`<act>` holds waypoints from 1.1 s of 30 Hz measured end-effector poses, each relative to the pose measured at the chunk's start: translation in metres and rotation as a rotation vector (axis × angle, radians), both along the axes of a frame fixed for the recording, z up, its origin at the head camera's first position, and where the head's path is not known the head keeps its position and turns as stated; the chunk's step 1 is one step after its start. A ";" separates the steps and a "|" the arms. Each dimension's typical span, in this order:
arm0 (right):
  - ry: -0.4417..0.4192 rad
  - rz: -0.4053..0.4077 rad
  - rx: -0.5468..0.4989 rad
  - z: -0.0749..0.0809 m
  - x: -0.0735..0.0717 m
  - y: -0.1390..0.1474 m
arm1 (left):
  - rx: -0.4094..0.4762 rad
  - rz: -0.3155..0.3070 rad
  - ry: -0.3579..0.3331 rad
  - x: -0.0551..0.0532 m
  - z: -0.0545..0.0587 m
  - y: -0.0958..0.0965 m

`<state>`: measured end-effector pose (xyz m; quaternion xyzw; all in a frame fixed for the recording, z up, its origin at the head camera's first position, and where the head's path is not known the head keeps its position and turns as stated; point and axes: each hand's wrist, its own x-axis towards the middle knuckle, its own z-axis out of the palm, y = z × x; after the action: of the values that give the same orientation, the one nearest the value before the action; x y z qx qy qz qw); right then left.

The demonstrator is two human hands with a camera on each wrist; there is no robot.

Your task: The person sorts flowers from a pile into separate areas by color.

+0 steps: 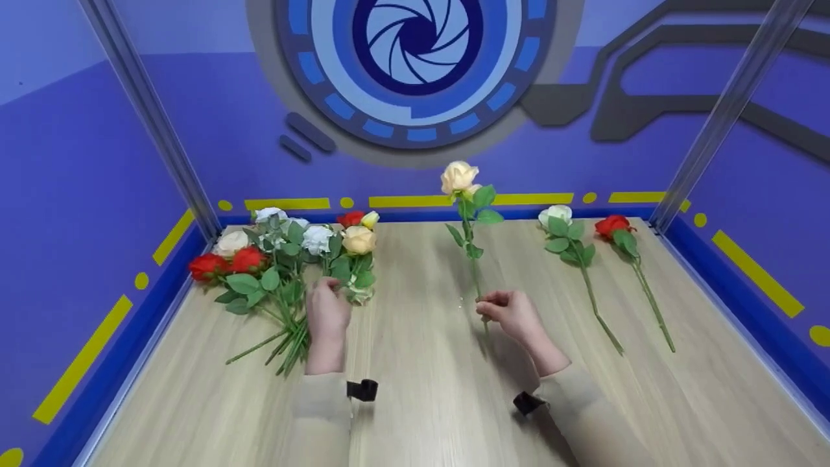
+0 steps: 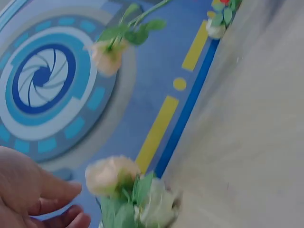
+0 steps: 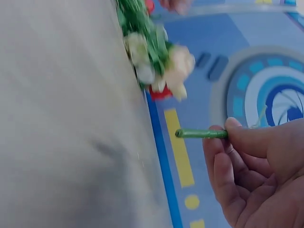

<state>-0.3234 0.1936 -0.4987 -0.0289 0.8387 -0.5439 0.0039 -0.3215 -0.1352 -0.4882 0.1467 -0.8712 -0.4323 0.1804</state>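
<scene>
My right hand (image 1: 517, 319) pinches the lower stem of a peach rose (image 1: 460, 178) between thumb and fingertips, bloom up and tilted slightly left. In the right wrist view the cut end of its green stem (image 3: 197, 133) sticks out past the fingers. My left hand (image 1: 328, 312) is over the right side of a flower bunch (image 1: 289, 263), whose red, white, pale blue and peach blooms lie at the back left. Loosely bent fingers with nothing between them show on the left hand (image 2: 35, 194) in the left wrist view, beside a peach bloom (image 2: 111, 175).
A white rose (image 1: 556, 216) and a red rose (image 1: 613, 226) lie singly on the right of the wooden table (image 1: 415, 389), stems toward me. Blue panel walls (image 1: 194, 130) with metal corner posts (image 1: 733, 104) enclose the back and both sides.
</scene>
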 end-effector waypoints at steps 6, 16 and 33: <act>-0.005 -0.106 0.108 -0.002 -0.013 0.029 | -0.104 0.094 -0.212 0.000 -0.012 -0.031; -0.031 -0.188 0.245 -0.018 -0.023 0.066 | -0.135 0.056 -0.373 0.000 -0.020 -0.045; -0.115 -0.233 0.365 -0.027 -0.022 0.085 | -0.176 0.128 -0.273 0.001 -0.026 -0.048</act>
<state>-0.3450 0.2789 -0.5256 0.1004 0.9193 -0.3805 -0.0059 -0.3203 -0.1828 -0.5143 0.2431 -0.9110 -0.3179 0.0997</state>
